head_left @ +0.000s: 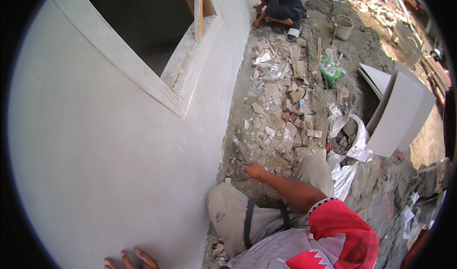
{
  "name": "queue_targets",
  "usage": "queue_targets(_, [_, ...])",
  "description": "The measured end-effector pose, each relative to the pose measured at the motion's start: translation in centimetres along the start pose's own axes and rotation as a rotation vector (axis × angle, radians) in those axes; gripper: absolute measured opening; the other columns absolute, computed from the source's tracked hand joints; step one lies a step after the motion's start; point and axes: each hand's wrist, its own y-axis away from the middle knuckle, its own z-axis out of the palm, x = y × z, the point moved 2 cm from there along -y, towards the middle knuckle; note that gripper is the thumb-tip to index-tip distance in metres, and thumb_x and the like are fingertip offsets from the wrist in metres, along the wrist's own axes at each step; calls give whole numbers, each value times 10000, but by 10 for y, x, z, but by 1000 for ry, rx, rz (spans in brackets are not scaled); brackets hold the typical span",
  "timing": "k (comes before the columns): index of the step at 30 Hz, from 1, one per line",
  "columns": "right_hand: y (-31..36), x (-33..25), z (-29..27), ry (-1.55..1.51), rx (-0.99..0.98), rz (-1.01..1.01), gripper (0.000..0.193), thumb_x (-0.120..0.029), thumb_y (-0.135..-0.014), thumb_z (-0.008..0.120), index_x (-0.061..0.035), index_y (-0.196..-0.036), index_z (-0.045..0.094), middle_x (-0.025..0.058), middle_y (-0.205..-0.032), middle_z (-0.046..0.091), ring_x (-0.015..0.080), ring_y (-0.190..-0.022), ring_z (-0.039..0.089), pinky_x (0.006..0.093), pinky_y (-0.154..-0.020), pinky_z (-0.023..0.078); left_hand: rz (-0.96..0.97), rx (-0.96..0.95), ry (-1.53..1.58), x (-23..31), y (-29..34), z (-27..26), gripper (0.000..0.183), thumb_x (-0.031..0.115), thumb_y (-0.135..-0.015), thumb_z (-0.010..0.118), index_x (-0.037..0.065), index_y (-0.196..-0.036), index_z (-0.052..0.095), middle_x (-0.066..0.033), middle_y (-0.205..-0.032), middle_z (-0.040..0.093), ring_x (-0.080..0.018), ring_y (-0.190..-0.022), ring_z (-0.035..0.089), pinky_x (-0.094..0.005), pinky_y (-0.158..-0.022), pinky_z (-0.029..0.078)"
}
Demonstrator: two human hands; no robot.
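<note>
My right hand (256,170) is closed around one end of a short grey stick-like tool (242,151). The tool points forward and slightly left over the rubble, close to the foot of the wall; I cannot make out its exact kind. At the lower left, the fingers of my left hand (133,260) are spread against the smooth pale plastered wall (114,164). Its palm falls outside the picture. Below and ahead of my right hand lies a strip of broken stones and mortar (281,107) along the wall base.
Farther along the wall a co-worker (283,2) crouches with hands near its base. An unglazed window opening (183,97) breaks the wall. To the right are a bucket (342,27), a green plastic bag (332,70), bent pale sheets (402,109) and a torn white sack (359,140).
</note>
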Motion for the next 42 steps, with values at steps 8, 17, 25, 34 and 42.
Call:
queue_targets(8, [72,10,-109,854,249,-197,298,-147,-821,618,6,-1067,687,224,-1087,685,364,-1034,669,469,-865,543,61,97,52,5,-9,-4,310,291,-931,633,107,-1180,632,-174,-1351,576,-314,-1356,454,-434,-1188,116])
queue_targets(17, [37,42,-103,803,265,-170,283,-146,-802,609,5,-1026,694,227,-1064,681,372,-1015,668,475,-864,542,-14,75,97,1,-4,2,248,283,-935,616,117,-1117,651,-177,-1370,568,-288,-1367,444,-426,-1195,134])
queue_targets(25, [53,28,-108,683,347,-324,263,-118,-783,585,-43,-1013,688,237,-1044,680,412,-996,655,488,-867,528,-2,59,124,-1,-1,0,195,264,-937,609,129,-1072,648,-158,-1358,586,-298,-1377,433,-423,-1200,130])
queue_targets(34, [56,22,-102,515,473,-402,289,-135,-792,561,-26,-1024,694,303,-963,671,457,-941,654,515,-859,520,-2,56,214,-8,9,-1,187,200,-945,585,94,-1090,635,-192,-1333,597,-328,-1347,475,-437,-1200,145])
queue_targets(42, [72,12,-103,502,511,-398,270,-177,-783,594,14,-942,699,284,-950,680,437,-933,666,503,-854,528,-5,113,276,-15,17,-2,198,155,-946,528,47,-1073,635,-263,-1270,612,-395,-1297,514,-470,-1198,155])
